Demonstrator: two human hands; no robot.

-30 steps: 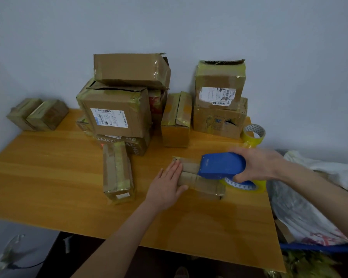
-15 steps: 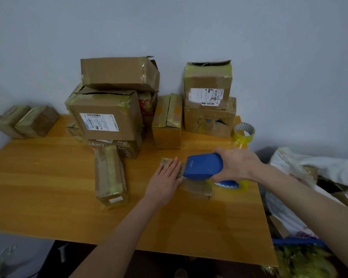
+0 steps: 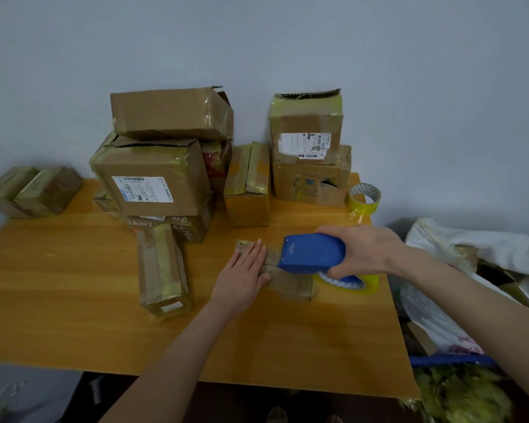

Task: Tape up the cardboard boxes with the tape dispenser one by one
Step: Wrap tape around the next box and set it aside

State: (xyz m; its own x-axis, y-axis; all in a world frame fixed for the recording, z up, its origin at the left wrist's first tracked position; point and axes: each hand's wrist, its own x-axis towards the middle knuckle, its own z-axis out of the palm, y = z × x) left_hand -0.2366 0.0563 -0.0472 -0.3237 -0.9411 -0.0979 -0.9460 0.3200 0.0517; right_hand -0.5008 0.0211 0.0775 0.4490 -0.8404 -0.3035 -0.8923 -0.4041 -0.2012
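Observation:
A small flat cardboard box point(image 3: 290, 282) lies on the wooden table point(image 3: 74, 300), right of centre. My left hand point(image 3: 242, 276) presses flat on the box's left end, fingers straight. My right hand point(image 3: 361, 254) grips the blue tape dispenser point(image 3: 312, 253), which rests on top of the box with its yellow tape roll point(image 3: 351, 282) hanging off the right side. Much of the box is hidden under the hand and the dispenser.
Stacks of taped cardboard boxes point(image 3: 153, 175) line the wall; another stack point(image 3: 309, 148) is at the back right. A long box point(image 3: 161, 270) lies left of my hand. A spare tape roll point(image 3: 364, 198) sits at the back right. Bags point(image 3: 471, 270) crowd the table's right edge.
The dispenser moved left along the box toward my left hand, then back a little to the right. My left hand stays pressed on the box's left end.

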